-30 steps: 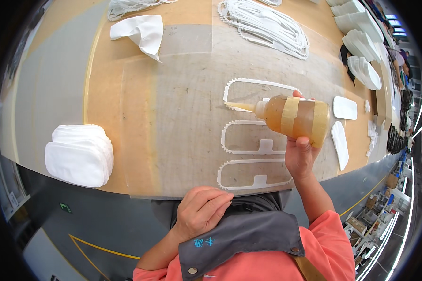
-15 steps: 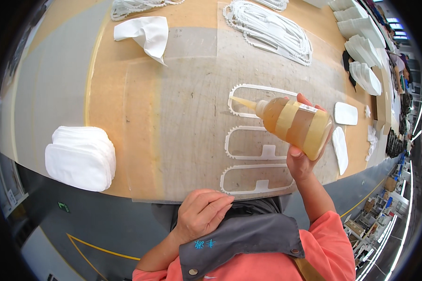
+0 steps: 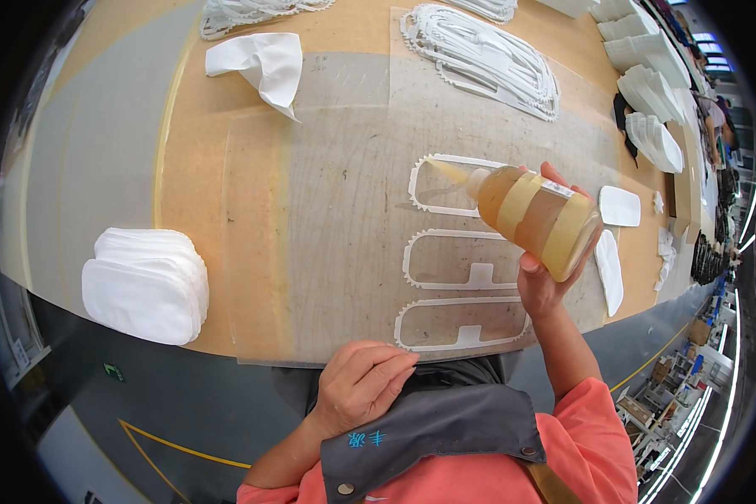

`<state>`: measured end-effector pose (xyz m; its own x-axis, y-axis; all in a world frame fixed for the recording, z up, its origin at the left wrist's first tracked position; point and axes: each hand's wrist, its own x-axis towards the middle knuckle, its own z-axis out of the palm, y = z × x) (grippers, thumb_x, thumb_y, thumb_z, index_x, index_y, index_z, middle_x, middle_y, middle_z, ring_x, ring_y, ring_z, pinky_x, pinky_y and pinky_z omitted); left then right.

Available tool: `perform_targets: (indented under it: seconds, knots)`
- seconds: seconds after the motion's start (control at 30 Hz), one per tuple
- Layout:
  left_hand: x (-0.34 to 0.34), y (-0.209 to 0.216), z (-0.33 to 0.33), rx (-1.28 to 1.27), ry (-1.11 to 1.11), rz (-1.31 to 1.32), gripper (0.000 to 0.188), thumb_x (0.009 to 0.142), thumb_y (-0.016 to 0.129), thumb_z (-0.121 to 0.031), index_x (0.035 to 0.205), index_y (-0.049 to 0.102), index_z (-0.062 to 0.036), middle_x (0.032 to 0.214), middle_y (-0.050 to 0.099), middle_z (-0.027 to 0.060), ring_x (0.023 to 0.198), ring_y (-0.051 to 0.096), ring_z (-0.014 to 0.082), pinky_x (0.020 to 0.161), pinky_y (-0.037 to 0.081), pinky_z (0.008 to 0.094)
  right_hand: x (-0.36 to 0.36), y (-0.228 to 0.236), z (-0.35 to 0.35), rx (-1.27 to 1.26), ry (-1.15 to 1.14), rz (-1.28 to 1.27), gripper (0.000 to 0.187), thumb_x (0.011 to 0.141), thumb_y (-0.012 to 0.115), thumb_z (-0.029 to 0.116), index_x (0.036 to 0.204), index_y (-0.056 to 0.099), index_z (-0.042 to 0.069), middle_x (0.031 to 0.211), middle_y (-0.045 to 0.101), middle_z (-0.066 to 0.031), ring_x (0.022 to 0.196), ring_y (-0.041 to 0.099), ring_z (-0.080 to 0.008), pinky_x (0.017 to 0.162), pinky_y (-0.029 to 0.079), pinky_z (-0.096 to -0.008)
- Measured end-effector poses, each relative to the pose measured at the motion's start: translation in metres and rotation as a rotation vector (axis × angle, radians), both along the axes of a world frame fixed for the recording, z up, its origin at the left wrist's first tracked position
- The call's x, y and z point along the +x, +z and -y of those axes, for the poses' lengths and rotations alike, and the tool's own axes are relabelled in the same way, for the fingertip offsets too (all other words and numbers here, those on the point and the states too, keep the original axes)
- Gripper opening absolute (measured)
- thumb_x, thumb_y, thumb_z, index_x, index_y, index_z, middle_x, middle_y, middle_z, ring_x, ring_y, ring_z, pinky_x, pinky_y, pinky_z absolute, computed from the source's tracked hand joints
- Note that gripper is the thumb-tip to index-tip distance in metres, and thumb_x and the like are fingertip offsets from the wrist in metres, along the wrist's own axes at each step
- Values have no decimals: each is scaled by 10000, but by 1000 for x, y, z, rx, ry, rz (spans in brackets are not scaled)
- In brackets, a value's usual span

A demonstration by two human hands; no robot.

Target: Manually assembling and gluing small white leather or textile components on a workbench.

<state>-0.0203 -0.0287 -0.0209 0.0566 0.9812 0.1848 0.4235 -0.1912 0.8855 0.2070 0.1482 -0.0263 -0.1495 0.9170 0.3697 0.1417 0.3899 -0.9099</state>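
My right hand (image 3: 539, 284) is wrapped round a squeeze glue bottle (image 3: 512, 202) holding amber liquid, with yellowish tape bands on it. The bottle is tilted, its pointed nozzle (image 3: 451, 171) at the upper left corner of the farthest of three white frame-shaped pieces (image 3: 413, 186). Whether the tip touches cannot be told. Below lie the middle frame piece (image 3: 406, 259) and the nearest frame piece (image 3: 399, 323), each with a small tab; all have toothed left ends. My left hand (image 3: 365, 382) rests at the table's front edge, fingers curled together, nothing visible in them.
White pads (image 3: 143, 286) are stacked at the left. A crumpled white sheet (image 3: 265, 67) and a heap of white frame pieces (image 3: 483, 59) lie farther back. Two loose white pads (image 3: 619, 207) sit right of the bottle, with stacked white pieces (image 3: 651, 92) at the far right.
The bottle has moved slightly right, and its nozzle tip has gone up from the frame's left end to its upper left corner. My left hand has stayed in place.
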Motion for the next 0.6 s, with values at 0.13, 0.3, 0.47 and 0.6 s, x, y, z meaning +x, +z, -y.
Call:
perform_targets:
  seconds: [0.13, 0.3, 0.47, 0.6]
  knots:
    - [1, 1, 0, 3, 7, -9, 233, 794, 828, -37, 1019, 774, -67, 954, 711, 40, 859, 683, 231, 728, 556, 335, 1, 0, 0, -14, -44, -27, 1070, 756, 871, 545, 1507, 227, 137, 1547, 416, -298, 1374, 524, -424, 1128, 453, -549]
    - [2, 2, -1, 3, -1, -24, 238, 791, 829, -35, 1020, 773, -65, 959, 710, 43, 858, 684, 234, 729, 557, 336, 13, 0, 0, 12, -85, -7, 1059, 767, 865, 545, 1509, 238, 123, 1538, 425, -302, 1372, 525, -426, 1127, 454, -548]
    - [3, 2, -2, 1, -17, -32, 239, 789, 828, -31, 1019, 772, -62, 966, 710, 47, 859, 685, 238, 736, 560, 341, 28, -3, 2, 58, -146, 26, 1044, 783, 854, 553, 1511, 251, 109, 1526, 435, -304, 1373, 523, -424, 1124, 456, -545]
    - [5, 4, -3, -5, -20, -40, 232, 790, 827, -29, 1014, 773, -59, 966, 712, 51, 861, 685, 243, 737, 563, 342, 33, 2, 6, 20, -176, -12, 1046, 785, 855, 548, 1517, 248, 112, 1522, 434, -305, 1383, 508, -429, 1126, 453, -545]
